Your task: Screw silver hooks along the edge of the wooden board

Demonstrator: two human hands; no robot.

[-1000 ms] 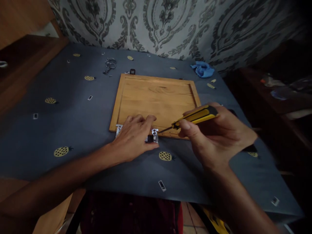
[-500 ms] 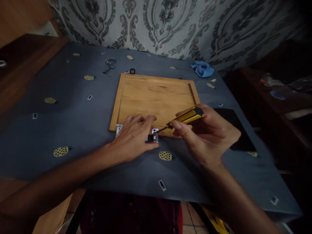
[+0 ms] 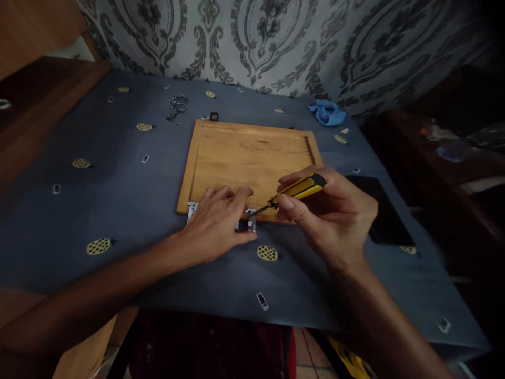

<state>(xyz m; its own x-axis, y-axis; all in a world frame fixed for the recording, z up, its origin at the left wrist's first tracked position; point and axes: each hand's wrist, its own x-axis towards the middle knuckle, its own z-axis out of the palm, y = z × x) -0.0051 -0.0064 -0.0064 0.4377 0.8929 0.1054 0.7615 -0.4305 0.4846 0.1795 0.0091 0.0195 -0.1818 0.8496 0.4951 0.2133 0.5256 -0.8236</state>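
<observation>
A framed wooden panel (image 3: 252,158) lies flat on the cloth-covered table, with a shiny metal hinge (image 3: 251,223) at its near edge. My left hand (image 3: 221,223) rests over that edge with bent fingers on the wood and its thumb by the hinge, gripping it there and covering its middle part. Another metal plate (image 3: 192,209) shows left of this hand; whether it belongs to the same hinge is hidden. In my right hand (image 3: 331,216) is a yellow and black screwdriver (image 3: 302,188), held between thumb and fingers. Its shaft slants down left, the tip at the hinge's screw spot.
Loose metal parts (image 3: 177,107) lie at the back left. A small dark square piece (image 3: 214,116) sits beyond the panel. A crumpled blue cloth (image 3: 327,113) is at the back right, and a dark flat device (image 3: 381,210) lies beside my right hand.
My right hand has turned and shifted slightly left around the screwdriver handle, while the tip stays at the hinge. My left hand and the panel look nearly the same.
</observation>
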